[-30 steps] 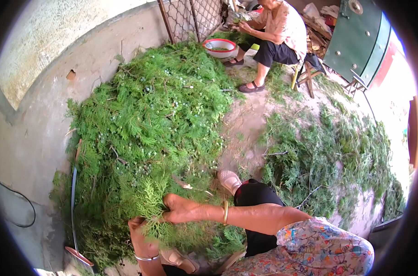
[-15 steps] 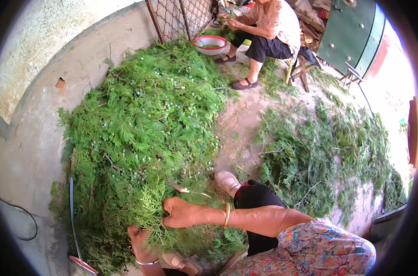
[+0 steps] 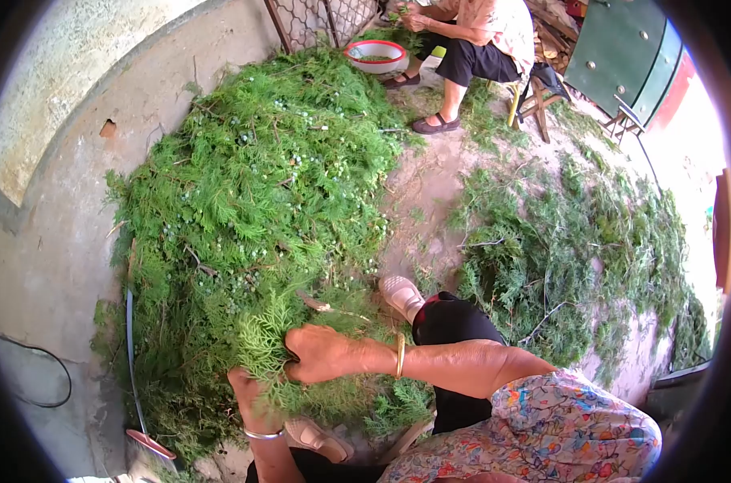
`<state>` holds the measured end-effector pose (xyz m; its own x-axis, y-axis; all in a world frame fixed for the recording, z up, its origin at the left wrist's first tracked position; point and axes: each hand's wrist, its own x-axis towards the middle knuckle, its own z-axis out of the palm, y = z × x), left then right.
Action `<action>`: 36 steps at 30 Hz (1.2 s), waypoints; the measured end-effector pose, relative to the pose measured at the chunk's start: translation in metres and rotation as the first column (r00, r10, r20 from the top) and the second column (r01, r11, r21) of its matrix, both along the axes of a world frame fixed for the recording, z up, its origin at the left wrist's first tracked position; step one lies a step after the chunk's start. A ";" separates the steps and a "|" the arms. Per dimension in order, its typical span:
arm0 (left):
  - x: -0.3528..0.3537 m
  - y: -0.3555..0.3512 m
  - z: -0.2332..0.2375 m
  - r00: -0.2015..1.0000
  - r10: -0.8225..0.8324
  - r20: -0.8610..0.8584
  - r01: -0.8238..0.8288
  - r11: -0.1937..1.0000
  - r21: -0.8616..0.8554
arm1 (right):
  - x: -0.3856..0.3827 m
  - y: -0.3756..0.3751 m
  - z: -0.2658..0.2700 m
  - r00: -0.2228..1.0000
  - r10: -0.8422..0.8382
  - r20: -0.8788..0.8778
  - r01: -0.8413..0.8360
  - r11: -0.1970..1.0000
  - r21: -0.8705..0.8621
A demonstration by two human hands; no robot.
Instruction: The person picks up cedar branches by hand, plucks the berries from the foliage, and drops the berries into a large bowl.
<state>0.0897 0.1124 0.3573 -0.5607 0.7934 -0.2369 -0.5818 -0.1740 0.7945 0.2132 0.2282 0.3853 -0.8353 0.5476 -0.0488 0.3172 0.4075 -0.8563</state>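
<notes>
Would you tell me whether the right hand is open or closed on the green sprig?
Closed: the right hand is fisted, its fingers curled around the base of the green sprig.

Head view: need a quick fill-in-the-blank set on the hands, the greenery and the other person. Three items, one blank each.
1. The right hand and left hand both grip one leafy sprig; the bangle on the right wrist is ___ in colour.
2. The big heap of cut greenery lies against a concrete ___.
3. The seated person at the top has a white bowl with a ___ rim near their feet.

Missing words: gold; wall; red.
</notes>
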 end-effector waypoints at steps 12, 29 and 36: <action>-0.017 0.006 -0.023 0.979 -0.010 -0.203 -0.011 0.994 -0.106 | -0.014 -0.007 -0.014 0.980 -0.087 -0.177 0.034 0.959 -0.282; -0.025 0.021 0.010 0.990 0.097 0.098 -0.089 0.992 -0.089 | -0.003 0.021 0.006 0.925 -0.342 -0.166 0.353 0.935 0.039; -0.033 0.017 0.002 0.879 -0.178 0.442 0.129 0.982 0.140 | 0.085 0.083 0.009 0.889 -0.441 -0.123 0.420 0.681 0.600</action>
<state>0.0567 0.1296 0.3597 -0.2822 0.8947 -0.3463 -0.8984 -0.1199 0.4225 0.2983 0.3111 0.3945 -0.5037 0.7697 0.3924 0.6080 0.6385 -0.4719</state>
